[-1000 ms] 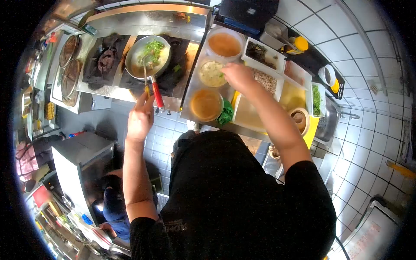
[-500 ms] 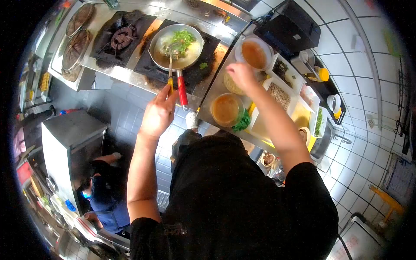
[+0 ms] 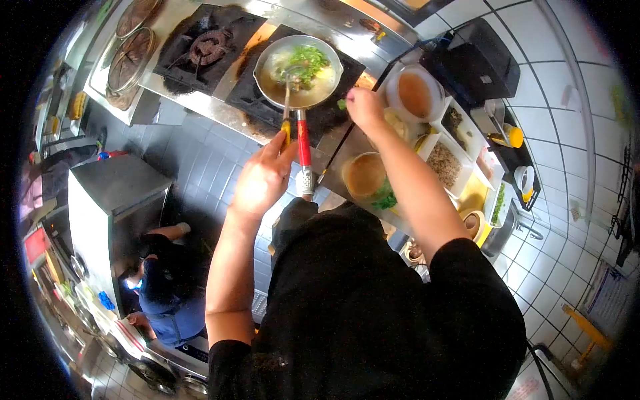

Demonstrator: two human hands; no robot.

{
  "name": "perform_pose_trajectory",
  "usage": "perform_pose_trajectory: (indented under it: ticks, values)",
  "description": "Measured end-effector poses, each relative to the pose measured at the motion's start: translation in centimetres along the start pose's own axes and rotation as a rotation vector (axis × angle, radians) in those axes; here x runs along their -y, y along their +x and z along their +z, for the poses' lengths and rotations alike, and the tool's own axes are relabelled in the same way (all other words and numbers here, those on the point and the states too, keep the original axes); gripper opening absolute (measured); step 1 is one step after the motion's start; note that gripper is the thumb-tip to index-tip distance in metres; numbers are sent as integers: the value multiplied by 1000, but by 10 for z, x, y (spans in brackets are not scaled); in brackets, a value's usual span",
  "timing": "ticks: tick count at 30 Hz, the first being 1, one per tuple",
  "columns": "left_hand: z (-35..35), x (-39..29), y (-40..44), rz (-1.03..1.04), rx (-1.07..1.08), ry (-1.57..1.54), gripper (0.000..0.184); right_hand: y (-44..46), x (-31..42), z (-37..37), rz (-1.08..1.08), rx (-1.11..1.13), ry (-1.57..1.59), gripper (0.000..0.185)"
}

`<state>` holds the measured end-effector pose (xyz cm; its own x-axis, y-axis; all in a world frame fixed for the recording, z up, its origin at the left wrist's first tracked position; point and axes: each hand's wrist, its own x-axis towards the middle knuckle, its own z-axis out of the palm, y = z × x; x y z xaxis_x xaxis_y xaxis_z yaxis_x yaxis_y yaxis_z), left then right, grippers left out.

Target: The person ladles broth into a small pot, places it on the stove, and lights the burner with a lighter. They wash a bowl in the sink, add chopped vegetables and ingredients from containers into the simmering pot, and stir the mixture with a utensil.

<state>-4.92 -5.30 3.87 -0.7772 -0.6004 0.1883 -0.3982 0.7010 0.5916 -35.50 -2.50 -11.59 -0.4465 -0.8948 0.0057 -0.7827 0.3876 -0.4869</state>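
My left hand (image 3: pixel 262 180) is wrapped round the yellow handle of a ladle (image 3: pixel 287 103). The ladle's bowl end rests in a steel pan (image 3: pixel 265 85) holding pale liquid and chopped leafy greens (image 3: pixel 308 60). The pan sits over a burner, its red handle (image 3: pixel 304 141) pointing toward me just right of my left hand. My right hand (image 3: pixel 367 112) is over the stove's right edge with fingers pinched together. A small green leaf (image 3: pixel 342 104) shows right at its fingertips, partly covered by them.
On the right counter stand tubs of brownish liquid (image 3: pixel 415 93) (image 3: pixel 364 175), a tray of minced filling (image 3: pixel 443 163) and other ingredient trays. A bare burner (image 3: pixel 212 49) is left of the pan. Another person (image 3: pixel 167 300) is low at left, beside a steel cabinet (image 3: pixel 120 180).
My right hand has moved left from above the counter tubs to the leaf on the stove. My left hand keeps hold of the ladle. The whole view has shifted slightly.
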Motion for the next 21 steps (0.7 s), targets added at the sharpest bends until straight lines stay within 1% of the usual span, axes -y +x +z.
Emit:
perform_pose_trajectory:
  ticks: [2,3,4,7,10,12,13,16,17,20,21]
  values:
    - [0,1,1,4,9,26,40,-6,4,-28,-11,26,46,9]
    - [0,1,0,7,7,26,40,-12,11,-44,33,18,102,11]
    - [2,1,0,10,2,27,41,-15,19,-58,75,8,157,12]
    - [4,5,-3,10,-3,18,39,-11,58,-93,75,-67,275,17]
    - [10,5,-6,1,-54,7,38,18,86,-85,-178,-154,379,19]
    - [12,1,-8,-8,-76,16,35,47,75,-44,-297,41,78,27]
    - [13,0,-9,-15,-93,24,34,53,87,-48,-381,112,-51,30]
    - [12,-1,-16,-2,-150,23,36,65,117,-65,-382,176,-229,27]
    - [11,-1,-19,-13,-147,27,37,68,119,-65,-400,109,-240,24]
    - [7,-4,-24,-24,-168,38,37,78,135,-66,-328,141,-380,34]
    - [5,-5,-25,-24,-165,47,38,81,141,-66,-289,199,-398,32]
